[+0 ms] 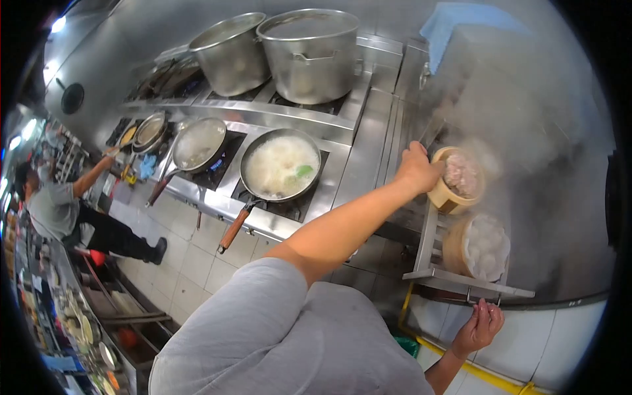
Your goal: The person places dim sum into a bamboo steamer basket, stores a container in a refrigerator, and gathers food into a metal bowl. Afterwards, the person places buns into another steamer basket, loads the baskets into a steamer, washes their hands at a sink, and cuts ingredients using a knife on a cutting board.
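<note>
My left hand [420, 170] reaches across to a round bamboo steamer basket [449, 200] and grips its near side; pinkish food [461, 174] fills it. Below it, a second bamboo basket [454, 247] holds several pale round pieces [486, 247] on white paper. Both sit in a pulled-out metal steamer drawer [431, 271]. At the drawer's front, the fingers of my right hand [478, 327] curl at the metal handle [470, 294]. Thick steam blurs what lies behind the baskets.
On the stove, a wooden-handled pan [280, 164] holds bubbling pale liquid with something green. Another pan [199, 143] stands beside it over a blue flame. Two large pots [308, 62] [230, 56] stand behind. A co-worker [59, 207] works at the far left. Blue cloth [454, 26] hangs above the steamer.
</note>
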Demonstrator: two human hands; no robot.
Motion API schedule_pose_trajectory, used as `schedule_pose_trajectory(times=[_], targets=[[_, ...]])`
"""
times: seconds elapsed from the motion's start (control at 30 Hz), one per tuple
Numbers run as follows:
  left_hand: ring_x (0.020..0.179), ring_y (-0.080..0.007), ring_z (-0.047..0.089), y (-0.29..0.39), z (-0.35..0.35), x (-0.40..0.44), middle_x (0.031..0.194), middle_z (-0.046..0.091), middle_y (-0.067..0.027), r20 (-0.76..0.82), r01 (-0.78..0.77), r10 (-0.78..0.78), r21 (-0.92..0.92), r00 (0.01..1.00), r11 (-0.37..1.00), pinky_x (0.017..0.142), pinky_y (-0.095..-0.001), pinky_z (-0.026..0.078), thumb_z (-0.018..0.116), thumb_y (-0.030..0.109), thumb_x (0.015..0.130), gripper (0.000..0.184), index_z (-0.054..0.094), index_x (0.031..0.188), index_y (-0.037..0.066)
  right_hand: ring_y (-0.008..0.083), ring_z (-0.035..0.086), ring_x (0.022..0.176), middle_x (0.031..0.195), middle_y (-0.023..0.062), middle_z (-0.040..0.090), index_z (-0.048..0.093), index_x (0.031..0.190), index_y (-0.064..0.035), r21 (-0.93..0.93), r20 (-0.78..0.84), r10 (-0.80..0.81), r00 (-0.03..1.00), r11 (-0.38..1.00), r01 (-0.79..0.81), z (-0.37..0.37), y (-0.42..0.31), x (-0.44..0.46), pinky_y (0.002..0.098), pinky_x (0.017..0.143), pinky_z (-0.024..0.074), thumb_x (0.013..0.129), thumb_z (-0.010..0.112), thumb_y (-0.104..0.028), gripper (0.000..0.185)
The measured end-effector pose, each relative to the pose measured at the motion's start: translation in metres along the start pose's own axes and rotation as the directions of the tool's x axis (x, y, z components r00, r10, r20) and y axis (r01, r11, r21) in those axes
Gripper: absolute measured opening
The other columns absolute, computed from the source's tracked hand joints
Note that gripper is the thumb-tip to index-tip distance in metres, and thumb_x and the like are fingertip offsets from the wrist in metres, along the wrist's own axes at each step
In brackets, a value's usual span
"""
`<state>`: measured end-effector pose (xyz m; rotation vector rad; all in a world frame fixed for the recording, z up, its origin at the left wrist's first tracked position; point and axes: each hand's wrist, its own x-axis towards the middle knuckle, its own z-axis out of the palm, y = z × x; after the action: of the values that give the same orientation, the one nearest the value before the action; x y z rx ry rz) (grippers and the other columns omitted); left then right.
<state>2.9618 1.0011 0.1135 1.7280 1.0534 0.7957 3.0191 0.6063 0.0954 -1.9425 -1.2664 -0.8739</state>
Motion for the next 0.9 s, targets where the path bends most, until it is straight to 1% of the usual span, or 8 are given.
schedule_pose_trajectory(times=[0.07,0.13,0.2,0.27,0.4,0.6,0.7,0.9], targets=[[0.083,-0.0297,0.072,-0.016,0.012,0.008,0.114,0.061,-0.0235,-0.036,0.066,-0.074,-0.196,0.997,0.978,0.079,-0.0433,0.057,0.071,0.019,0.090,0.042,0.047,0.119,0.001,0.0330,0.062,0.100,0.102,0.0122,0.066,0.078,0.103,-0.0014,0.023,-0.009,0.003,1.000,1.000,-0.003,0.001,0.002,-0.002,0.0455,0.090,0.0527,0.080,0.079,0.006,0.025],[0.097,-0.0368,0.066,-0.033,0.011,-0.005,0.114,0.056,-0.0230,-0.146,-0.127,0.076,-0.379,0.986,0.917,0.087,-0.0446,0.053,0.067,0.018,0.092,0.038,0.046,0.119,0.000,0.0325,0.062,0.100,0.102,0.0123,0.065,0.078,0.104,-0.0007,-0.109,-0.018,-0.015,1.000,0.994,0.013,0.001,0.000,0.000,0.0443,0.089,0.0533,0.082,0.077,0.006,0.023],[0.077,-0.0275,0.068,-0.014,-0.048,-0.060,0.113,0.054,-0.0200,0.045,0.023,0.002,-0.540,0.999,0.841,0.072,-0.0407,0.054,0.063,0.011,0.093,0.031,0.046,0.118,0.002,0.0323,0.062,0.100,0.102,0.0124,0.065,0.078,0.106,-0.0001,-0.084,-0.031,-0.046,0.998,0.996,0.043,0.005,0.001,0.000,0.0422,0.086,0.0538,0.085,0.075,0.006,0.021],[0.073,-0.0140,0.067,-0.063,-0.066,-0.085,0.078,0.062,-0.0053,0.071,-0.026,0.074,-0.523,0.995,0.852,0.060,-0.0311,0.049,0.067,0.012,0.094,0.034,0.045,0.119,0.009,0.0326,0.062,0.099,0.102,0.0124,0.064,0.077,0.107,-0.0001,-0.095,-0.041,-0.010,0.999,0.995,0.006,0.009,-0.003,0.005,0.0411,0.084,0.0544,0.088,0.073,0.006,0.020],[0.078,-0.0112,0.066,-0.130,-0.134,-0.138,0.088,0.067,-0.0045,0.180,0.200,-0.145,-0.348,0.973,0.916,0.065,-0.0274,0.053,0.069,0.013,0.096,0.020,0.060,0.111,0.007,0.0290,0.063,0.096,0.101,0.0115,0.067,0.077,0.108,-0.0012,-0.128,0.021,0.045,0.999,0.991,-0.042,0.045,-0.003,0.042,0.0403,0.083,0.0549,0.094,0.068,0.000,0.016],[0.089,-0.0122,0.066,-0.152,-0.238,-0.236,0.100,0.068,-0.0038,-0.070,0.305,-0.334,-0.264,0.940,0.915,0.074,-0.0293,0.055,0.069,0.013,0.097,0.014,0.065,0.107,0.005,0.0304,0.067,0.094,0.101,0.0123,0.071,0.076,0.109,-0.0016,-0.191,0.139,0.096,0.986,0.979,-0.068,0.146,0.027,0.135,0.0412,0.084,0.0532,0.100,0.066,-0.017,0.021],[0.078,-0.0133,0.067,-0.183,-0.278,-0.282,0.086,0.070,-0.0052,-0.333,0.187,-0.259,-0.232,0.907,0.955,0.068,-0.0325,0.053,0.068,0.016,0.096,0.015,0.064,0.105,0.005,0.0311,0.066,0.098,0.098,0.0117,0.069,0.077,0.113,-0.0077,-0.155,0.176,0.041,0.983,0.988,-0.013,0.201,0.050,0.183,0.0435,0.083,0.0514,0.101,0.066,-0.027,0.025],[0.089,-0.0173,0.069,-0.207,-0.379,-0.417,0.095,0.072,-0.0069,-0.652,0.285,-0.392,-0.269,0.650,0.920,0.079,-0.0346,0.056,0.069,0.018,0.096,0.016,0.065,0.105,0.005,0.0328,0.067,0.101,0.111,0.0133,0.071,0.075,0.116,-0.0031,-0.287,0.256,0.146,0.956,0.955,-0.069,0.295,0.106,0.231,0.0438,0.087,0.0528,0.101,0.066,-0.031,0.033]])
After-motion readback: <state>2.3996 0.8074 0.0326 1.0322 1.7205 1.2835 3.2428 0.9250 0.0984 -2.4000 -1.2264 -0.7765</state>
